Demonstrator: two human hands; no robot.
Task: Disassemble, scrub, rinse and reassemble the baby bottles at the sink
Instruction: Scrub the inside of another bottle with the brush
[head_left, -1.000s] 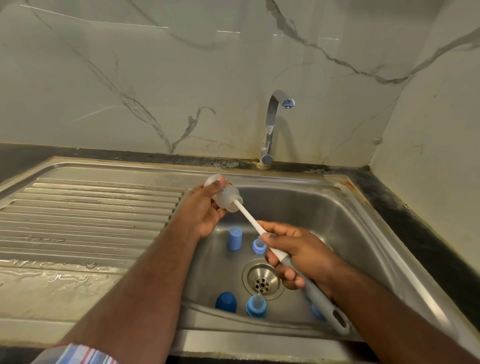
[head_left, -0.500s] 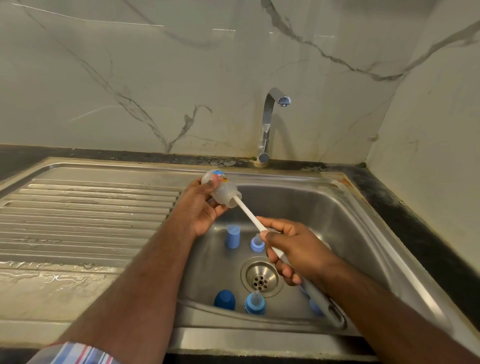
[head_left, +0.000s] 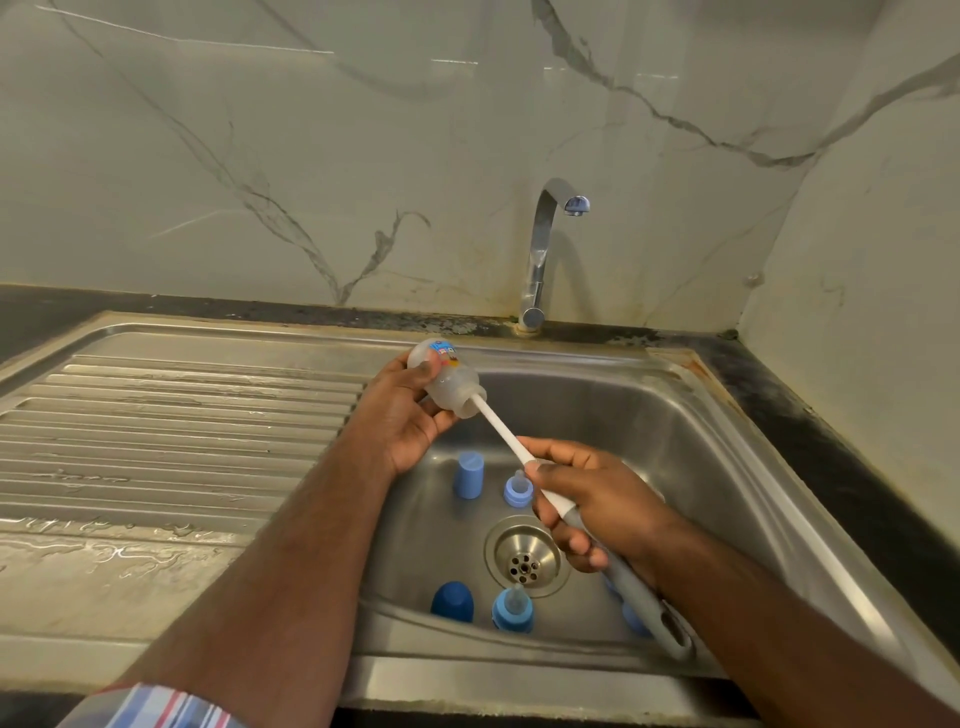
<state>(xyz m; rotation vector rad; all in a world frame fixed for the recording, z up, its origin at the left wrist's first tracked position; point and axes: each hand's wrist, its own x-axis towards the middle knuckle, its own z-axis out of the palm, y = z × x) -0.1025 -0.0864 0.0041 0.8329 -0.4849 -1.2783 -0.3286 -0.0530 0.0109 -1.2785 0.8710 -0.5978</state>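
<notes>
1. Bottle (head_left: 445, 376): clear body with a coloured print near its base, held above the back left corner of the sink (head_left: 691, 431). Its long axis runs from upper left (base) down to lower right (mouth), so the mouth faces the right hand.
2. Brush (head_left: 524, 457): white shaft and grey handle, lying on the same line as the bottle. The tip is inside the mouth; the head is hidden within the bottle. The handle end passes over the front rim of the sink.
3. Left hand (head_left: 405, 421): fingers and thumb wrapped round the bottle body, holding it tilted. It is the hand nearer the bottle.
4. Right hand (head_left: 597, 499): fingers curled round the brush where white shaft meets grey handle, down and to the right of the bottle mouth, apart from it.
5. Judgement: the scrub stroke must travel along the shared axis, up-left to push in and down-right to draw out; any sideways drift would bind the shaft on the mouth.
6. Loose parts on the sink floor: pale blue cap (head_left: 468, 475), ring (head_left: 518, 491), dark blue cap (head_left: 452, 601) and teat (head_left: 512, 608), around the drain (head_left: 524, 558).
7. Tap (head_left: 543, 249): no water visible.
</notes>
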